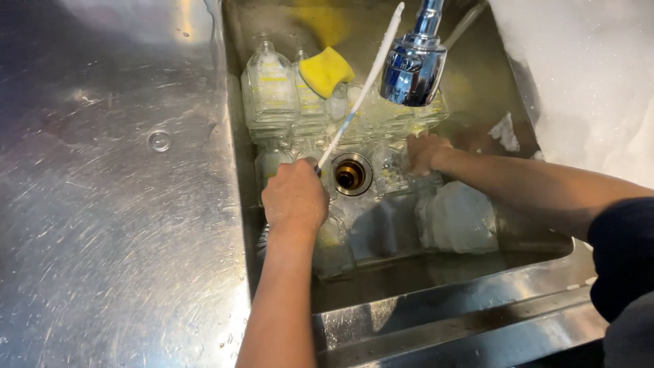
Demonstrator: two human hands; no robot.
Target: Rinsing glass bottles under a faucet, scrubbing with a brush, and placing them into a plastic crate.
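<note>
both hands point(294, 197) crowded among bottles point(272, 88)

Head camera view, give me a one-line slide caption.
Left hand holds a brush while the right hand grips a bottle in a steel sink.

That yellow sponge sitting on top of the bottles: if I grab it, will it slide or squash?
The yellow sponge probably squashes easily, being soft foam. It looks wet, so likely slippery. It rests tilted on clear bottles and may slide off if nudged.
</note>
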